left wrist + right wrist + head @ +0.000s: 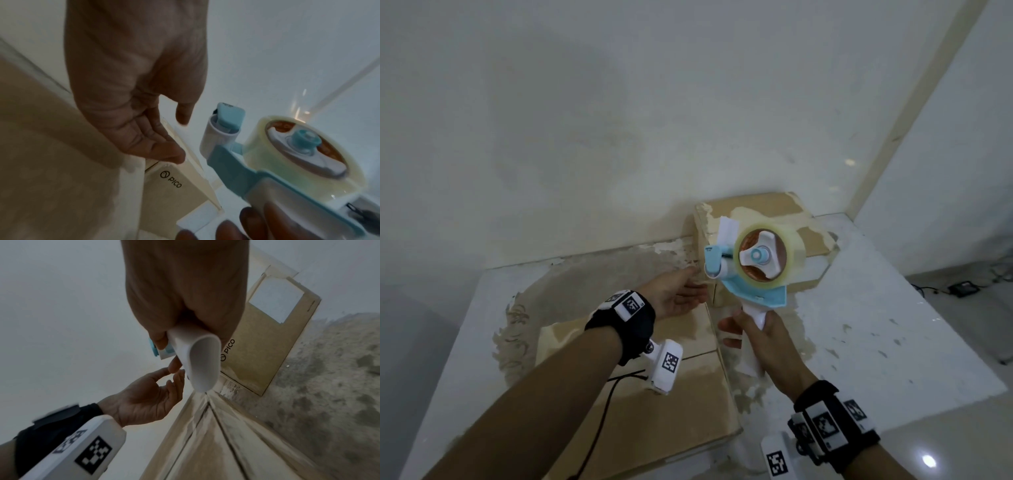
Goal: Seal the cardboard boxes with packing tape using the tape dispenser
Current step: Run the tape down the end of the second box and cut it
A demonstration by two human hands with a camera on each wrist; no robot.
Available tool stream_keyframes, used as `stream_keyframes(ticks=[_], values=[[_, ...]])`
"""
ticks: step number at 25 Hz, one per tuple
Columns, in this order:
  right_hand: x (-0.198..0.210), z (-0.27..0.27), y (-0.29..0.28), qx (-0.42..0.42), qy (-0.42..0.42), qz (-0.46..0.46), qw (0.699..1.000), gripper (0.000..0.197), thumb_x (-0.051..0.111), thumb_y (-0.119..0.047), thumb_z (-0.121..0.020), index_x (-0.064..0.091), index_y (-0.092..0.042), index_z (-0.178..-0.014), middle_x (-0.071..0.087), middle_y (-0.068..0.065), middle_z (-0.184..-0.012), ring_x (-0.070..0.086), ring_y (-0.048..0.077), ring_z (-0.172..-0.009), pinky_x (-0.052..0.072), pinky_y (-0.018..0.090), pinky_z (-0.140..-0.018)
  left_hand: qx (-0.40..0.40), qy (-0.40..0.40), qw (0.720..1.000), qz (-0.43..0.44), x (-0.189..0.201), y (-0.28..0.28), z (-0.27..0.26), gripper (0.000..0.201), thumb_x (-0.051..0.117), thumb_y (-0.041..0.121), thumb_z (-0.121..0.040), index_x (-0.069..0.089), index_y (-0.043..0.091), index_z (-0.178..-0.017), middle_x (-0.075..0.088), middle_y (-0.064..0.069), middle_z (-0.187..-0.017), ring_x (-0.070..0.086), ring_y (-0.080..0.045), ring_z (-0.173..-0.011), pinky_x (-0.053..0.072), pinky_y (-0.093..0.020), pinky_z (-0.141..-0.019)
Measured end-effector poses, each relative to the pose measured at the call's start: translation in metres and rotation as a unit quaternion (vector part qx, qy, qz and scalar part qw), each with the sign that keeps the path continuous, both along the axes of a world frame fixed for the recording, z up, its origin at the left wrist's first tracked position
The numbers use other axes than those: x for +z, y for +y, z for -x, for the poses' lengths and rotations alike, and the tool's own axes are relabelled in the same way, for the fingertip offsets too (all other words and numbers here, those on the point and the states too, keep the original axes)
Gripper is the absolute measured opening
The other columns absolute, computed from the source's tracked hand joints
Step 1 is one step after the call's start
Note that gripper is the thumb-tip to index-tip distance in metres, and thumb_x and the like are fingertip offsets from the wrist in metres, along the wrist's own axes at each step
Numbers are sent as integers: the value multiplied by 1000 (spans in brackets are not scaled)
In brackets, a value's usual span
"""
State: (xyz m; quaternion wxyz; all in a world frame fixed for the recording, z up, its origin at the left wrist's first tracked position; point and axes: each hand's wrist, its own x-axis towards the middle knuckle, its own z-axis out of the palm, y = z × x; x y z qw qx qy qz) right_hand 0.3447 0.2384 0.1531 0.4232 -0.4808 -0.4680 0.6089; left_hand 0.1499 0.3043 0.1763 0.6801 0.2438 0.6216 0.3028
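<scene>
At frame centre, the right hand grips the tape dispenser by its handle. The left hand, fingers relaxed and holding nothing, reaches beside the small cardboard box.

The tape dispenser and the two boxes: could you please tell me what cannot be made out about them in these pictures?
- Tape dispenser: its cutting blade and the tape's loose end are unclear; the head view is too small, the left wrist view blurred.
- Dispenser handle: mostly covered by the right hand in all views.
- Small box: the roll hides its top seam in the head view.
- Large box: the left arm and the frame's lower edge cut off its near part.
</scene>
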Motion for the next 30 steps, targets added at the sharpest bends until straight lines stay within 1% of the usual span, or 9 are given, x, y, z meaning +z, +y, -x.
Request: stream_keyframes(ticks=[3,6,10,13,16,20,24,28,30], values=[[-3,0,-3,-1,-27,-14,1000,13,57,-12,-96,68,-12,-89,76,19,-86,73,31,-85,61,48,-78,-41,10,999,-14,-5,13,4,22,67,29,-88,63,8,-90,67,-4,-67,62,-8,-51,51,-16,-45],[-6,1,-10,-2,-61,-17,998,19,56,-11,-95,70,-10,-82,76,15,-82,73,29,-81,62,45,-74,-91,62,993,-44,-5,27,5,10,63,19,-91,63,9,-86,64,-2,-61,58,-6,-44,49,-16,-42],[-9,9,-16,-30,-21,48,998,15,54,-10,-96,59,0,-87,58,16,-65,69,27,-63,60,40,-58,-170,217,954,-116,-1,41,0,25,57,17,-94,62,5,-72,60,-4,-56,54,-5,-36,45,-16,-41],[-15,9,-23,-54,-4,86,995,11,54,-11,-96,56,-2,-91,49,11,-60,65,26,-59,58,44,-60,-218,298,921,-125,-9,45,-6,31,55,21,-94,64,2,-71,62,-5,-54,57,-9,-39,50,-20,-48],[-19,11,-35,-54,0,123,991,13,52,-11,-97,54,-2,-87,48,17,-63,65,34,-62,58,41,-56,-232,352,897,-135,-17,46,-6,41,57,22,-92,57,10,-52,56,2,-40,50,-5,-32,44,-15,-43],[-23,20,-34,-62,0,145,987,22,56,-17,-96,56,-1,-81,57,21,-64,71,36,-63,58,39,-55,-250,372,886,-123,-15,49,-3,43,53,23,-92,51,10,-51,51,4,-33,47,-12,-37,41,-20,-47],[-26,23,-34,-75,2,160,984,19,57,-17,-96,56,-2,-84,59,13,-58,73,37,-70,59,43,-61,-324,419,842,-100,-20,56,0,39,54,13,-88,47,10,-51,50,-4,-49,46,-19,-46,39,-22,-51],[-24,25,-35,-79,1,170,982,19,55,-14,-97,55,-2,-83,53,15,-61,72,30,-63,60,39,-59,-364,470,797,-104,-29,68,4,18,66,20,-85,60,11,-71,60,1,-63,54,-6,-50,38,-13,-37],[-25,26,-35,-79,-5,168,983,19,55,-15,-97,55,-1,-83,52,16,-62,72,29,-62,59,38,-59,-393,506,760,-107,-43,82,7,15,71,26,-81,66,12,-81,67,-2,-75,61,-10,-64,41,-18,-50]])
